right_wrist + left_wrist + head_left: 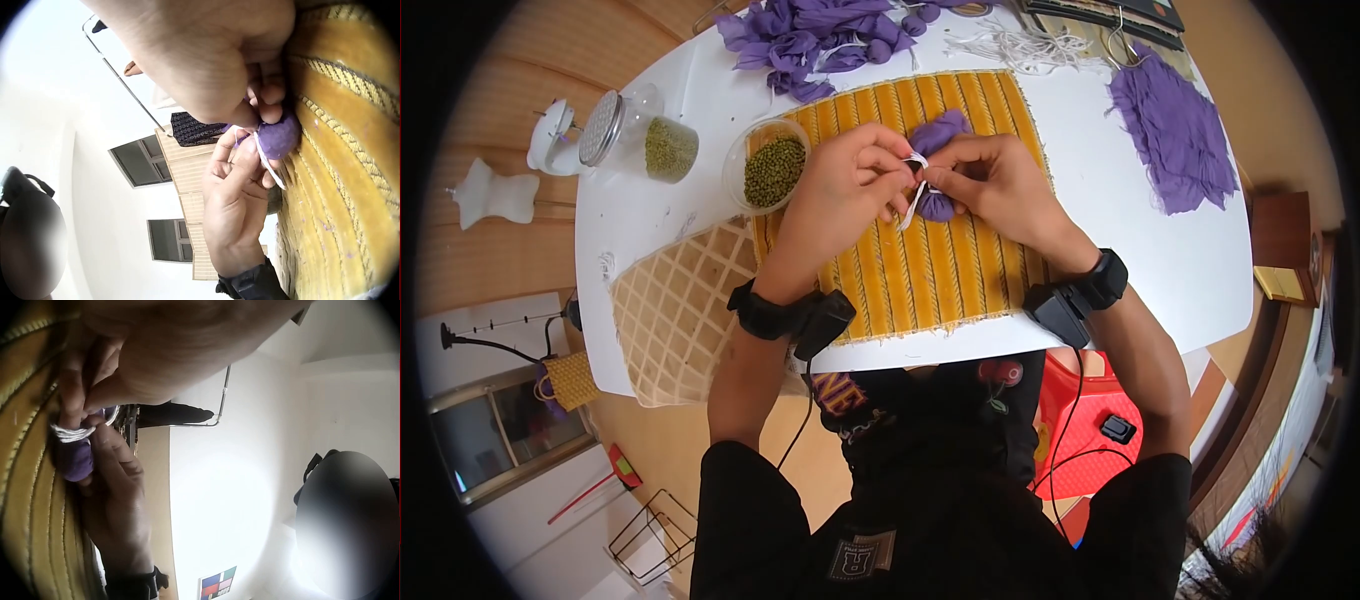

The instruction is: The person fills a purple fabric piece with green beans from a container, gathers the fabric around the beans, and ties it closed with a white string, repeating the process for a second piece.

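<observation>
Over the mat, a small purple cloth bundle (936,207) with a rounded end sits between the two hands. Loose purple cloth (940,130) stands out beyond the fingers. White string (73,433) is wound in several turns around the bundle's neck, and a loose end hangs beside the purple ball (279,137). The left hand (847,190) pinches the string between thumb and fingertips. From the other side, the right hand (1000,190) grips the bundle at its tied neck, thumb and forefinger close to the left fingertips. The fingers partly hide the neck.
A striped yellow mat (880,270) covers the table's middle. At left stand a tub of green beans (775,172) and a jar (670,150). Purple tied cloth (820,45) and white strings (1025,45) lie at the back, a flat purple cloth (1175,130) at right.
</observation>
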### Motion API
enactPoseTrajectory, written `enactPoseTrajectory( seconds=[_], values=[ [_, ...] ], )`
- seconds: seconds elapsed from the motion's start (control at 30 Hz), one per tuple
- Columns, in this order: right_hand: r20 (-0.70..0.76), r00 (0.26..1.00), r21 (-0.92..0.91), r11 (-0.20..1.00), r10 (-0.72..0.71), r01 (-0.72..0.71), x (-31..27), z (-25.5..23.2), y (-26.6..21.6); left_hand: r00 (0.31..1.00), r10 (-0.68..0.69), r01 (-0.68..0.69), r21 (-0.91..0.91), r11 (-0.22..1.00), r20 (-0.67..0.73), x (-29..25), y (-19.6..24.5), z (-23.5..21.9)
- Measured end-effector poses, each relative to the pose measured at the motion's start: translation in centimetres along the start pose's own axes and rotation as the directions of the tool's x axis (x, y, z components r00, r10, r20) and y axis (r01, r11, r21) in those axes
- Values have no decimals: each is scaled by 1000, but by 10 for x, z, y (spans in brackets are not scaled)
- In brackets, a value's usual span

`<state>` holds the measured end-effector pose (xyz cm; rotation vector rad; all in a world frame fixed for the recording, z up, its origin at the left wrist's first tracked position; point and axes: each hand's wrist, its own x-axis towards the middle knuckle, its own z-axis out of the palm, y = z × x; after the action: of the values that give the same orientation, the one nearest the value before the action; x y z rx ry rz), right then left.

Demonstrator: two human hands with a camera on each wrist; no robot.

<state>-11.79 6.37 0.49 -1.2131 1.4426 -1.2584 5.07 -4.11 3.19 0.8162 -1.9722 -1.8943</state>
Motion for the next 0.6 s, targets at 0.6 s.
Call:
enactPoseTrajectory(
  seconds=[0.6],
  values=[
    [-15, 1000, 30, 1000, 4, -4, -1, -2, -3, 990, -132, 137, -82, 987, 56, 4, 4, -4]
  ],
)
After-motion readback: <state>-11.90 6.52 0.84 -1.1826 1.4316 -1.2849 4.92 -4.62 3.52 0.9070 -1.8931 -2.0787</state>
